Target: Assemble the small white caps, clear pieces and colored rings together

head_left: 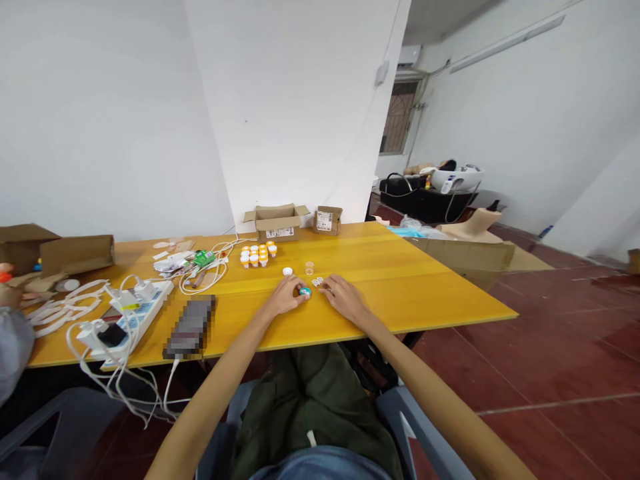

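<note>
My left hand (287,295) is closed, with thumb and fingers around a small round teal-and-white piece (305,292) just above the yellow table. Its exact kind is too small to make out. Opposite it, my right hand (344,297) rests low over the table with bent fingers pinched together at the tips. Small white flat pieces (317,283) lie right by those fingertips, and what the fingers hold is too small to tell. Behind my left hand sits a white round cap (287,271). A clear little cup (309,268) stands behind the white pieces.
Several small containers with white and orange parts (257,254) stand grouped farther back. An open cardboard box (277,223) and a smaller box (327,221) are against the wall. To the left lie a phone (191,325), a power strip (145,320) and cables; another person's sleeve (15,347) shows there.
</note>
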Available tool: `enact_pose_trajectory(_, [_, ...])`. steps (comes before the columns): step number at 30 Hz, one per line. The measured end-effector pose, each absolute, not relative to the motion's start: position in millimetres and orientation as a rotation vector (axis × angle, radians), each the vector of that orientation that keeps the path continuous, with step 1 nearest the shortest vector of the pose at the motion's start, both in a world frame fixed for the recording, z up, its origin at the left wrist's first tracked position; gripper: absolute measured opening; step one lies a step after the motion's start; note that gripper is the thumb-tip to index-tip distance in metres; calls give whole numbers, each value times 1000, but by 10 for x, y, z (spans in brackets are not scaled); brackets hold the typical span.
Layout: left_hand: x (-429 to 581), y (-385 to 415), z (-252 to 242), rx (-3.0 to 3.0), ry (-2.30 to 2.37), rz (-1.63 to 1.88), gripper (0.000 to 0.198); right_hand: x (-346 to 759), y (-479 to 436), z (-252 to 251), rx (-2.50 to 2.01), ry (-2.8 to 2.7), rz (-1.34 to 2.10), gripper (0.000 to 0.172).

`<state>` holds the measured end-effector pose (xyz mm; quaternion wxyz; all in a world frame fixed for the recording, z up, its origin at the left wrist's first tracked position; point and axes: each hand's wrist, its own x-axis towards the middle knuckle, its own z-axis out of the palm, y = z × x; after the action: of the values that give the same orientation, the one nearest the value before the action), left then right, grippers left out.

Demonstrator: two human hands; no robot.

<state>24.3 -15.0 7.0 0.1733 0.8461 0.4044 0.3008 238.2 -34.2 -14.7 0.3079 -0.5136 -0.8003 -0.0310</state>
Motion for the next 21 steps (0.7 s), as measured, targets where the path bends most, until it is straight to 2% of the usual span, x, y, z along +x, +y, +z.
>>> enact_pose_trajectory(12, [219,-132,68,2338,1313,913,10,2349,-194,-97,-1382,-1964,-60,16])
enact_pose_trajectory(21, [122,-59,45,2259,1571,948,9,2169,22,-2,-1320,-2054,-81,21])
